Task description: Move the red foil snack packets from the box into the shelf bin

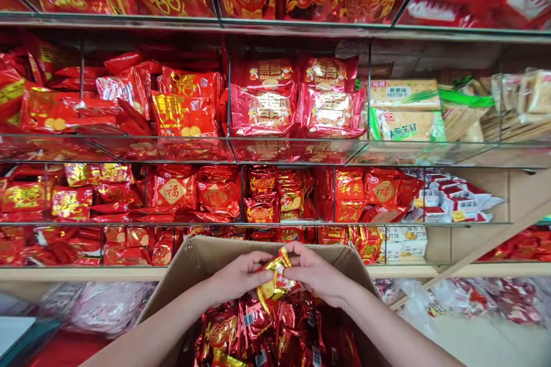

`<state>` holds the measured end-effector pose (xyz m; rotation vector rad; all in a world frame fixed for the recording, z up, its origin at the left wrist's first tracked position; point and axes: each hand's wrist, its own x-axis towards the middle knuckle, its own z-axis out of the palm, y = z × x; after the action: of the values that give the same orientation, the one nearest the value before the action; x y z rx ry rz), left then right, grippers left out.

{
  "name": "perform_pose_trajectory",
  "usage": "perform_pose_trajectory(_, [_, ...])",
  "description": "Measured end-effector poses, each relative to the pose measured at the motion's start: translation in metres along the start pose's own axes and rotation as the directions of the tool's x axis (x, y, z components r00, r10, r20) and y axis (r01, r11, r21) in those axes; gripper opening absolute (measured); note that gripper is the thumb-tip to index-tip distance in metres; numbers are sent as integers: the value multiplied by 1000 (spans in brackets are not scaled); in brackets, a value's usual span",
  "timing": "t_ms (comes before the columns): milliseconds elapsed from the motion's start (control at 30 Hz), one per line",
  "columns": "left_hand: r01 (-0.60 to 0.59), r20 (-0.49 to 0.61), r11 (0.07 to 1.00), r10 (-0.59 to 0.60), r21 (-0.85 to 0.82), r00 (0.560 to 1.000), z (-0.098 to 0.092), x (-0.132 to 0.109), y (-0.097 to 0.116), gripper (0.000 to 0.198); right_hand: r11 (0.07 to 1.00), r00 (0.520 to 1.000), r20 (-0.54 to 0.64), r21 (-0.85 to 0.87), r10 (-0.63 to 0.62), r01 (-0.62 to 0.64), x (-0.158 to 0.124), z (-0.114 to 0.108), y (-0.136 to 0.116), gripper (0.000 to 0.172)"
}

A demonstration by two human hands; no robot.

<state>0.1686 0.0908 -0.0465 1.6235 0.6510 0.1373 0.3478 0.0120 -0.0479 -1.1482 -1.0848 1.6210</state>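
Both my hands meet over an open cardboard box (pixel 196 264) at the bottom centre. My left hand (pixel 239 278) and my right hand (pixel 318 275) pinch the two sides of one small gold and red snack packet (pixel 278 281), held just above the box. The box is full of several shiny red and gold packets (pixel 258 332). Both hands are closed on the held packet.
Glass-fronted shelf bins rise behind the box, packed with red and gold packets (pixel 262 106). Cracker packs in pale wrappers (pixel 404 109) fill bins at the upper right. Clear plastic bags (pixel 99 307) lie at the lower left, and more wrapped goods (pixel 495 298) lie at the lower right.
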Motion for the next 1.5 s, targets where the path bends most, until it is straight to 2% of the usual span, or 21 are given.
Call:
perform_pose_trajectory(67, [-32,-61,999,30,-25,998,1,-1,3,42,995,999,-22,93,-24,26,1,7,1,34])
perform_pose_trajectory(133, [-27,-103,1000,27,-4,994,2,-1,4,39,993,992,-84,69,-93,99,4,11,3,28])
perform_pose_trajectory(233, [-37,-127,999,38,9,991,2,-1,7,38,959,940,-228,-181,-256,217,10,11,7,20])
perform_pose_trajectory(333, [-60,-40,993,57,-98,998,3,-2,11,40,849,867,-311,-487,-390,207,15,9,11,24])
perform_pose_trajectory(433, [-6,95,980,25,-201,995,4,-4,16,44,768,825,-360,-627,-436,132,15,8,13,24])
perform_pose_trajectory(633, [78,193,963,-27,-260,981,3,-8,20,43,706,808,-342,-698,-480,124,13,10,11,24])
perform_pose_trajectory(833, [69,156,960,-26,-272,987,4,-6,17,41,713,778,-375,-690,-504,129,9,10,7,31])
perform_pose_trajectory(933, [108,192,969,-65,-223,979,5,-4,10,38,664,793,-325,-737,-515,129,7,9,9,33])
perform_pose_trajectory(1067, [228,256,972,-209,-48,944,9,-3,-7,39,526,870,-202,-847,-450,75,5,12,17,35])
perform_pose_trajectory(1167, [246,280,968,-248,44,927,10,-4,-15,38,430,897,-168,-902,-410,27,6,15,22,37])
perform_pose_trajectory(1300, [209,277,972,-231,108,933,11,-5,-13,36,393,912,-138,-919,-386,27,6,16,23,37])
perform_pose_trajectory(1500, [247,274,955,-284,163,919,10,-6,-17,40,379,925,-114,-925,-362,34,5,16,24,36])
